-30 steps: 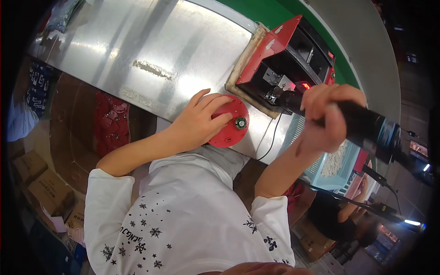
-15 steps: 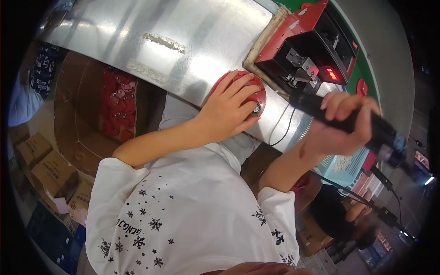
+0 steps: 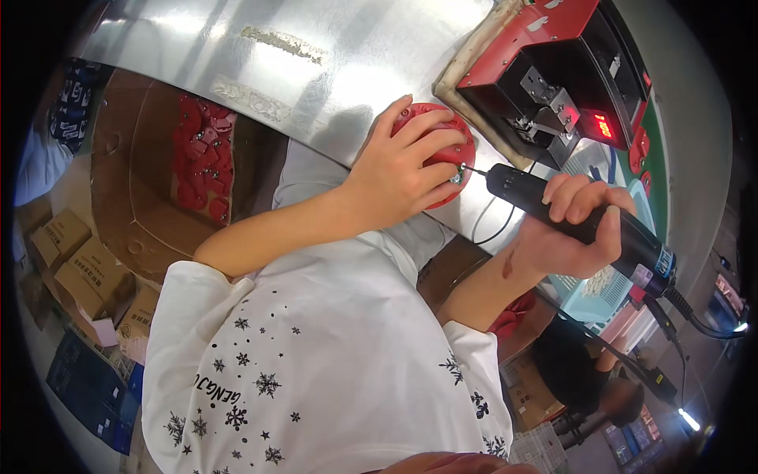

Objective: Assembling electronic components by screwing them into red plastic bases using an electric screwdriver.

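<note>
My left hand (image 3: pixel 395 174) lies over a red round part (image 3: pixel 448 156) at the near edge of the metal table, its fingers curved across the top and gripping it. A small green and silver piece (image 3: pixel 458 175) shows at the part's right side. My right hand (image 3: pixel 580 229) is closed around a black electric screwdriver (image 3: pixel 525 189), held slanting with its cable end at the lower right. The thin bit points at the green and silver piece; whether it touches I cannot tell. My left palm hides some of the red part.
A red and black machine (image 3: pixel 545 103) with a lit red display stands beyond the red part. On the left, a cardboard box (image 3: pixel 130 197) holds several red pieces (image 3: pixel 205 158). A light blue basket (image 3: pixel 600 304) sits under my right forearm's side; a person (image 3: pixel 568 363) is farther off.
The screwdriver has come down and left, its bit now beside the green and silver piece. My left hand and the red part have shifted slightly right in the picture.
</note>
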